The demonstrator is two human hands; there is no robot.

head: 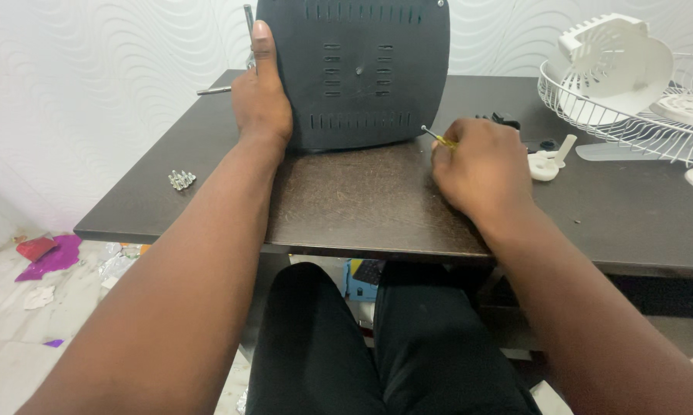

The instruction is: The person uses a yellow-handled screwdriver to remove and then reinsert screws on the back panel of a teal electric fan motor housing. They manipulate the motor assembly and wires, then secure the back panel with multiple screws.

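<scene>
left hand (260,104) — flat against the left edge of the black vented panel (354,73), which stands upright on the dark table (346,204). right hand (481,173) — fingers pinched on a small yellow-handled screwdriver (437,137), tip at the panel's lower right corner. loose screws (181,180) at table's left; white wire fan guard (631,104) at right.

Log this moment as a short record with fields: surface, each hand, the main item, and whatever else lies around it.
surface: dark brown table
main item: black vented panel, standing upright on the table
left hand: left hand steadies the panel's left edge
right hand: right hand holds a small yellow-handled screwdriver near the panel's lower right corner
loose parts: pile of screws at left
at right: white wire fan guard, small white plastic part
</scene>
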